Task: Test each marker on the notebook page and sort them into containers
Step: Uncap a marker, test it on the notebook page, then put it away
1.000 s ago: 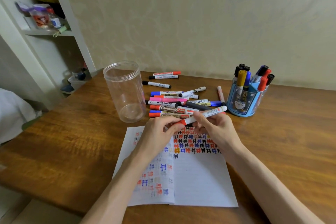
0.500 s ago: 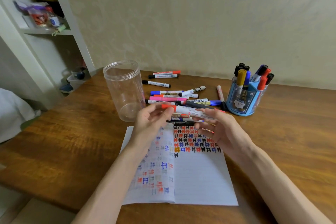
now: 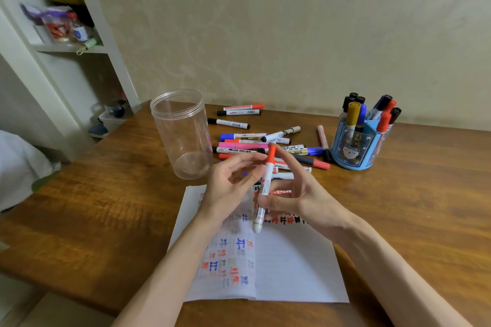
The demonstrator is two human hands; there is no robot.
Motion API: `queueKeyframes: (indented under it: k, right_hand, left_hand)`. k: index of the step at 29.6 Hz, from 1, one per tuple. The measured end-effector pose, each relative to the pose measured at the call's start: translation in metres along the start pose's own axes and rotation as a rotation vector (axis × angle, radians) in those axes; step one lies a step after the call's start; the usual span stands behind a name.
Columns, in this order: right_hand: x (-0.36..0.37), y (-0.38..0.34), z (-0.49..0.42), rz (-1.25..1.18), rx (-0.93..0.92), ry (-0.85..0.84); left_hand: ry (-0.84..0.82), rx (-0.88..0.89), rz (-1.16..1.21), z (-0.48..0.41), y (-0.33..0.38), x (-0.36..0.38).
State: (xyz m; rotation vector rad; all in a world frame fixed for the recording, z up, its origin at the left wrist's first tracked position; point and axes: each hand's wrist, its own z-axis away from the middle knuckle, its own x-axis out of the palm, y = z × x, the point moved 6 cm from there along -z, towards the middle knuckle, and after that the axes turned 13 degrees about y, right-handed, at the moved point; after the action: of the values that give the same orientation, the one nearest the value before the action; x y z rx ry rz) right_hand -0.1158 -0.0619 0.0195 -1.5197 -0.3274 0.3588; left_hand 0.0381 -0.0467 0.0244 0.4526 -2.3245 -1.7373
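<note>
Two hands up over the notebook (image 3: 292, 260), mid-table. Pinches one marker (image 3: 266, 183) w/ right hand (image 3: 305, 202): thumb pressed on the white barrel approx. halfway down, against fingers behind it, index stretched toward 11 o'clock, just behind the cap. Holds it near upright, red cap on at 12, blunt white end at 6, hanging over the notebook's centre fold, clear of the paper.

Left hand (image 3: 231, 188) at 9 o'clock of the marker: fingers loosely spread & bent, gripping nothing. Puts one fingertip right at the barrel below the cap; real contact can't be told.

Notebook: open & flat on the wooden table (image 3: 106, 207), bottom edge at 6. Left pg. & top of right pg. covered w/ small red, blue, black & orange test marks. Lower right pg. plain lined paper.

Loose markers (image 3: 244, 138) at 12 o'clock from the hands, scattered flat btwn jar & holder, w/ pink, blue, red & black caps, mostly lying crosswise.

Clear jar (image 3: 183, 135) at 10 o'clock, upright, open top, just beside the notebook's far left corner.

Blue holder (image 3: 353, 148) at 2 o'clock, upright, packed w/ markers standing cap-up: black, yellow, blue, red.

White shelf (image 3: 66, 48) far off at 10 o'clock, beyond the table, w/ small bottles & packets too blurry to name.
</note>
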Motion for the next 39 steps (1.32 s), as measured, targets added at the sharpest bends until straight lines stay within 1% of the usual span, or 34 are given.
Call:
queueKeyframes:
  k: [4, 9, 12, 15, 18, 22, 24, 29, 39]
  right_hand:
    - [-0.01, 0.002, -0.005, -0.005, -0.042, 0.105]
    - [-0.018, 0.001, -0.006, -0.008, -0.083, 0.157]
    - [-0.024, 0.0, -0.006, -0.055, -0.105, 0.195]
    - [-0.03, -0.012, -0.003, -0.053, -0.178, 0.237]
    - [-0.034, -0.013, -0.002, -0.009, -0.176, 0.294]
    - [-0.047, -0.001, -0.008, -0.049, -0.167, 0.401]
    - [-0.053, 0.004, -0.009, -0.076, -0.153, 0.433]
    - [-0.057, 0.008, -0.011, -0.022, -0.166, 0.499]
    - [-0.055, 0.006, -0.007, -0.069, -0.168, 0.547]
  left_hand:
    - [-0.05, -0.034, -0.017, -0.001, -0.002, 0.003]
    - [-0.097, -0.046, -0.045, 0.002, -0.007, 0.004]
    - [-0.207, -0.066, -0.026, 0.004, -0.007, 0.004]
    - [-0.292, -0.018, -0.125, 0.008, -0.007, 0.008]
    - [-0.305, -0.046, -0.15, 0.011, -0.012, 0.01]
    - [-0.316, -0.048, -0.212, 0.014, -0.013, 0.012]
    - [-0.338, -0.045, -0.24, 0.016, -0.013, 0.014]
    - [-0.335, -0.039, -0.289, 0.017, -0.012, 0.016]
    - [-0.314, -0.006, -0.314, 0.017, -0.012, 0.015]
